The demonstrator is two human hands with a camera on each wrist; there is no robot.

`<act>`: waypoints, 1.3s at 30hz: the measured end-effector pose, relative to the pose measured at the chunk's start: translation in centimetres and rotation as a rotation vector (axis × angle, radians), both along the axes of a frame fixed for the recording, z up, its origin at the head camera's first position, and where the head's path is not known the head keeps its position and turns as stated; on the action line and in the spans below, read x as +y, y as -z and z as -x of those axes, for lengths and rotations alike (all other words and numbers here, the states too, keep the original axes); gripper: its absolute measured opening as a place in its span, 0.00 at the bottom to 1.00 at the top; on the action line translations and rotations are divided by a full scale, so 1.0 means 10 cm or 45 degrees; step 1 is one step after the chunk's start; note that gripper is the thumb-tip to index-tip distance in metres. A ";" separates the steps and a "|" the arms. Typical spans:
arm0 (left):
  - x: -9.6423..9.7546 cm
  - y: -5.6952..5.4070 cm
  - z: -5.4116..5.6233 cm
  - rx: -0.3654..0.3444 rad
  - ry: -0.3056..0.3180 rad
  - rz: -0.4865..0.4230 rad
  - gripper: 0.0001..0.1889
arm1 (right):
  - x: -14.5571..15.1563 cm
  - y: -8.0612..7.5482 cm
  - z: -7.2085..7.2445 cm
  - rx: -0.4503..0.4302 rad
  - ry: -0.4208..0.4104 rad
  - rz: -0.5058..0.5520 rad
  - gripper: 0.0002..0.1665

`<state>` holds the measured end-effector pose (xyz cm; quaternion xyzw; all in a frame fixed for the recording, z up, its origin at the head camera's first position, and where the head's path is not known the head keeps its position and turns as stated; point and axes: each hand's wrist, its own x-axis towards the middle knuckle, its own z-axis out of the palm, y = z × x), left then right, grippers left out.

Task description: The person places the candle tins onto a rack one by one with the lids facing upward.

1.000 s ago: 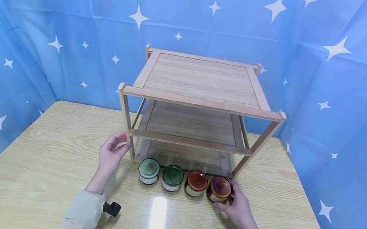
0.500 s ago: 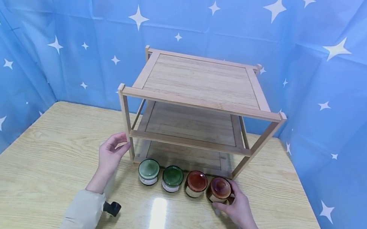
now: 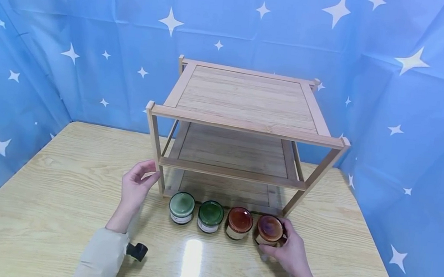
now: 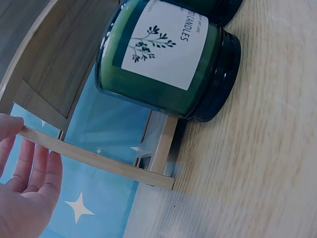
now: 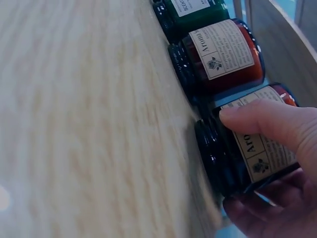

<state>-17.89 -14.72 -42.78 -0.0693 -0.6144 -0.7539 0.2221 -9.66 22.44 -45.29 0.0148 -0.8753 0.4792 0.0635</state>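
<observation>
A row of glass jar candles stands on the table before a wooden shelf rack [image 3: 248,125]. From the left in the head view they are a pale green candle [image 3: 181,207], a dark green candle [image 3: 211,216], a red candle [image 3: 239,222] and a purplish-red candle [image 3: 270,230]. My right hand [image 3: 291,247] grips the purplish-red one, thumb across its label [image 5: 265,153] and fingers round the far side. With thumb and fingers, my left hand [image 3: 137,183] holds the rack's front left post [image 4: 94,157]. The pale green candle's printed label [image 4: 166,44] faces the left wrist camera.
The rack has three levels, and its lowest board [image 3: 222,189] lies just behind the candles. A light wood table [image 3: 54,201] extends on both sides. Blue curtains [image 3: 235,21] with white stars hang behind and at the sides.
The purplish-red candle has shifted very slightly right in my right hand, widening its gap to the red one. The head view has moved a little. My left hand stays on the post.
</observation>
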 end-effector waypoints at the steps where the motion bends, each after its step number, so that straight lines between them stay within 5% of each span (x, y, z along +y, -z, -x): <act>1: 0.00 0.00 0.00 0.003 0.000 0.004 0.19 | 0.00 -0.01 -0.01 0.000 0.012 -0.001 0.45; 22: 0.00 0.00 0.01 0.022 0.015 -0.008 0.18 | 0.01 -0.51 -0.03 0.199 0.050 -0.120 0.44; 39: -0.01 0.00 0.01 -0.006 0.013 0.013 0.17 | -0.09 -0.99 -0.03 0.347 -0.005 -0.069 0.45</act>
